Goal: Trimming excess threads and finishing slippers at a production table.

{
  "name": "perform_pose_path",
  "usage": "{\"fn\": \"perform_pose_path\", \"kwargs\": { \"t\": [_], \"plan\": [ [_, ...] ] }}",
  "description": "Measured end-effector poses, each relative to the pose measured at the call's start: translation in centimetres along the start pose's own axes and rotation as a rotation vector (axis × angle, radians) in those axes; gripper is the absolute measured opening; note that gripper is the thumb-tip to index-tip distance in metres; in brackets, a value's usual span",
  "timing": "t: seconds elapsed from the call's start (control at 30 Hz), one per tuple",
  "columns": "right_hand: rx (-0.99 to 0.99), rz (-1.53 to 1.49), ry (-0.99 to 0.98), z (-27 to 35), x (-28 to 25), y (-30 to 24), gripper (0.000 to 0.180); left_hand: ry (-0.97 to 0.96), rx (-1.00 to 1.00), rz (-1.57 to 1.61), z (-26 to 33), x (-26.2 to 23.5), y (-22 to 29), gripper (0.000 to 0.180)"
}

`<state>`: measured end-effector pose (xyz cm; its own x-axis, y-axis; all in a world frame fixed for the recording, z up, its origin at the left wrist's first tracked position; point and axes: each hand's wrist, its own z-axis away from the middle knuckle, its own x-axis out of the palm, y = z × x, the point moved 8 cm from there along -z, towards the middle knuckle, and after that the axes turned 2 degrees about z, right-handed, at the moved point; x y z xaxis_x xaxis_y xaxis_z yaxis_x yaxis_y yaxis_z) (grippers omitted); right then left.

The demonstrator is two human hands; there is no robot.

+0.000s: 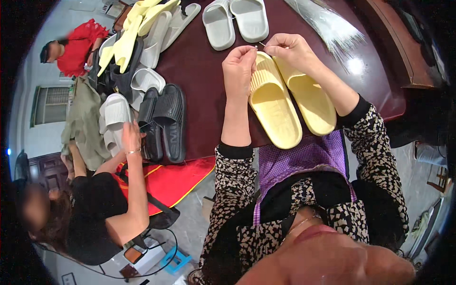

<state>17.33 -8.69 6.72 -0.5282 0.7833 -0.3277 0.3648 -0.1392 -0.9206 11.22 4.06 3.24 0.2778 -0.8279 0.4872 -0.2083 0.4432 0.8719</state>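
Observation:
Two yellow ribbed slide slippers lie side by side at the table's near edge, the left slipper [278,111] and the right slipper [316,104], toes pointing away from me. Over their toe ends my left hand [239,69] and my right hand [293,51] face each other, both closed in a pinch. A tiny thin piece shows at the fingertips between them, too small to name. Just beyond my hands stands a pair of light grey slippers [221,28]. A fanned bundle of clear thin plastic strands [327,28] lies to the right of them.
The dark red table [204,95] carries a heap of slippers at its left, with yellow slippers [135,28] on top and a black slipper [171,121] nearer. A co-worker's hand [130,137] touches a white slipper [117,111]. Another person in red [85,45] is farther off.

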Motion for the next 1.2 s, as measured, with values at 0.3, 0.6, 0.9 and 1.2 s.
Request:
{"fn": "perform_pose_path", "kwargs": {
  "t": [0.3, 0.6, 0.9, 1.2],
  "plan": [
    [-0.051, 0.118, -0.027, 0.5, 0.4, -0.2, 0.013, 0.017, 0.013, 0.055, 0.5, 0.3, -0.1, 0.005],
    [-0.064, 0.110, -0.048, 0.6, 0.4, 0.1, 0.010, 0.016, 0.019, 0.016, 0.5, 0.1, -0.2, 0.005],
    [-0.094, 0.108, -0.021, 0.7, 0.4, -0.2, 0.013, -0.050, 0.064, -0.042, 0.9, 1.0, 0.1, 0.009],
    [-0.054, 0.130, -0.045, 0.8, 0.6, 0.1, 0.011, -0.130, 0.063, -0.118, 0.7, 0.8, -0.3, 0.011]
  ]
}}
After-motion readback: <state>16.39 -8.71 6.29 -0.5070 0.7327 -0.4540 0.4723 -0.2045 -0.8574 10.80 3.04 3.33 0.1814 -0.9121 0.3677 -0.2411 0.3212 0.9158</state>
